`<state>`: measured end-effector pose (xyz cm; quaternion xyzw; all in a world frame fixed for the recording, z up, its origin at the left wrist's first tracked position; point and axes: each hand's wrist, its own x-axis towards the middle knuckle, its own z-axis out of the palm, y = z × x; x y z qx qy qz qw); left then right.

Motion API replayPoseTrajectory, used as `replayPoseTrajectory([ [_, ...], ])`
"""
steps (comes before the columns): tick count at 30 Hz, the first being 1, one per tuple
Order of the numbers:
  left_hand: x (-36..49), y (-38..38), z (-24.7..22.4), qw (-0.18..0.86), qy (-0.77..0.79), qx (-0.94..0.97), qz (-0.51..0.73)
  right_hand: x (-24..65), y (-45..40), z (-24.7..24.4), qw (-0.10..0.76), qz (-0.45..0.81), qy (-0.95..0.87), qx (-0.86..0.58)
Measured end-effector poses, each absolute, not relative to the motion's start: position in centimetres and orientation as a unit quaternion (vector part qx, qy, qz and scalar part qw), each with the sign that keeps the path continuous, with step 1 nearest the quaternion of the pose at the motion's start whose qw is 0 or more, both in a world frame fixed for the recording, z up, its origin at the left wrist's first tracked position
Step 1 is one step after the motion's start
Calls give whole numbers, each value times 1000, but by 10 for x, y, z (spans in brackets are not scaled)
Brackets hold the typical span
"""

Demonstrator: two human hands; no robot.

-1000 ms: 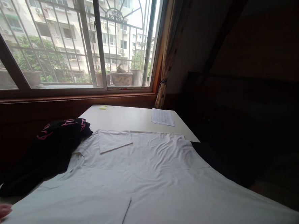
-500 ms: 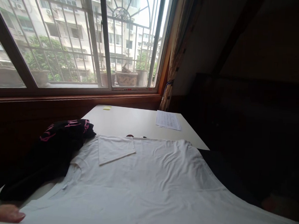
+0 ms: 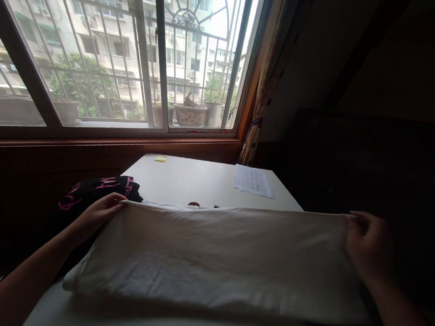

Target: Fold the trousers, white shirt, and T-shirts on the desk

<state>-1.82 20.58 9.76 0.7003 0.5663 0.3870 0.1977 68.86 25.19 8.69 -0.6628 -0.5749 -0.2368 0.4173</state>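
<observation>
A white T-shirt (image 3: 219, 256) is stretched between my two hands, its upper edge lifted and pulled taut above the table. My left hand (image 3: 106, 208) pinches the upper left corner, close beside a bunched black garment (image 3: 101, 188) with pink lettering. On the other side, my right hand (image 3: 365, 238) grips the upper right corner, its fingers partly lost in shadow. The near part of the cloth hangs down in a doubled layer toward the tabletop. The sleeve is hidden from view.
The white table (image 3: 201, 181) carries printed papers (image 3: 253, 181) and a yellow sticky note (image 3: 161, 158) at its far end. A small brown round object (image 3: 194, 204) peeks out behind the cloth. Beyond stand a window (image 3: 135, 54) and a tied curtain (image 3: 254, 131).
The shirt lay spread flat; now its near edge is raised and folded away from me. My left hand moved up from the lower left corner, and my right hand came into view.
</observation>
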Motion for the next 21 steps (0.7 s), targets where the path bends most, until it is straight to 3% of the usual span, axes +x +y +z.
replayPoseTrajectory([
  [2,-23,250,77,307,586,632,403,684,276,75,414,-172,-584,-677],
  [7,-33,310,24,369,600,585,402,675,315,34,342,-107,-624,-695],
  [12,-38,321,5,392,596,574,402,643,338,18,311,-113,-646,-688],
  [15,-40,318,4,406,587,570,407,588,345,22,290,-79,-725,-619],
  [21,-39,306,9,473,547,558,407,433,346,19,234,179,-854,-429],
])
